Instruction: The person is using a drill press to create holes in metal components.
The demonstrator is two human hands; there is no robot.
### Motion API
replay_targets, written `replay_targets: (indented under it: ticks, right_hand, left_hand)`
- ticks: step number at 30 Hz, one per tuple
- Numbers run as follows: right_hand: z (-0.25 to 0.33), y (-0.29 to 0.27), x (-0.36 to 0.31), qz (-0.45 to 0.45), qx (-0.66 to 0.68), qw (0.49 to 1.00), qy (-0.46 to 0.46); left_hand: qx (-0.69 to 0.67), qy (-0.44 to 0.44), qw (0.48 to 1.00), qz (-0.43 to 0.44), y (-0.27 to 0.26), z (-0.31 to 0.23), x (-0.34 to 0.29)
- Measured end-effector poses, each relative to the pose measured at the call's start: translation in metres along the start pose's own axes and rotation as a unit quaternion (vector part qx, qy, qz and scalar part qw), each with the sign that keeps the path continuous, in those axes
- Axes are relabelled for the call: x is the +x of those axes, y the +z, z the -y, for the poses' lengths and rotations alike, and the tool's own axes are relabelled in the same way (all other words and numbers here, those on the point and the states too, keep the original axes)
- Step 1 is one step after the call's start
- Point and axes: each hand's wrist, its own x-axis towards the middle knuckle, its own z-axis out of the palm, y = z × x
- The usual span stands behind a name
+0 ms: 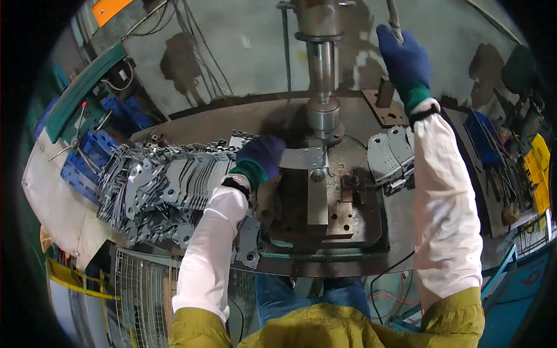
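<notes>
In a blue glove with a green cuff, my left hand (261,158) is closed on one end of a flat grey metal plate (300,158). The plate's other end lies beneath the drill press chuck (324,119), over a fixture with a flat steel bar (317,200). Whether the drill bit touches the plate I cannot tell. Raised at the upper right, my gloved right hand (405,61) is wrapped round a lever handle (394,20). Small metal chips lie on the fixture base (342,216) beside the bar.
A large heap of similar metal plates (174,180) covers the table's left side. Right of the fixture sits a smaller stack of plates (390,152). Behind it is a steel block on a base (384,95). Blue bins (93,162) stand far left; a yellow tray (539,174) is far right.
</notes>
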Motion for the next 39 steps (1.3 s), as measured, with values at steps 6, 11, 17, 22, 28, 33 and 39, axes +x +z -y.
replay_targets:
  ticks: [6,11,17,22,28,33,39]
  right_hand:
    - [0.022,-0.082,-0.03,0.156,0.235,0.929,0.24]
    - [0.033,-0.089,-0.05,0.17,0.353,0.904,0.173]
    - [-0.019,-0.118,-0.137,0.17,0.45,0.839,0.252]
    - [0.005,-0.173,-0.257,0.243,0.41,0.81,0.342]
    - [0.02,-0.211,-0.351,0.232,0.381,0.742,0.501]
    - [0.018,-0.236,-0.338,0.246,0.319,0.748,0.528]
    - [-0.018,-0.236,-0.31,0.327,0.306,0.793,0.414]
  left_hand:
    - [-0.054,-0.131,0.99,0.007,-0.006,-0.044,0.022]
    - [-0.193,-0.329,0.923,0.054,-0.003,-0.028,0.014]
    - [-0.819,-0.324,0.474,0.019,-0.045,-0.039,-0.056]
    - [-0.816,-0.202,0.532,0.101,-0.03,-0.016,-0.162]
    - [-0.505,-0.134,0.851,-0.049,0.024,-0.007,-0.184]
    - [-0.9,-0.328,0.287,-0.011,0.01,-0.03,-0.143]
    - [-0.68,-0.164,0.715,-0.002,0.019,-0.014,-0.191]
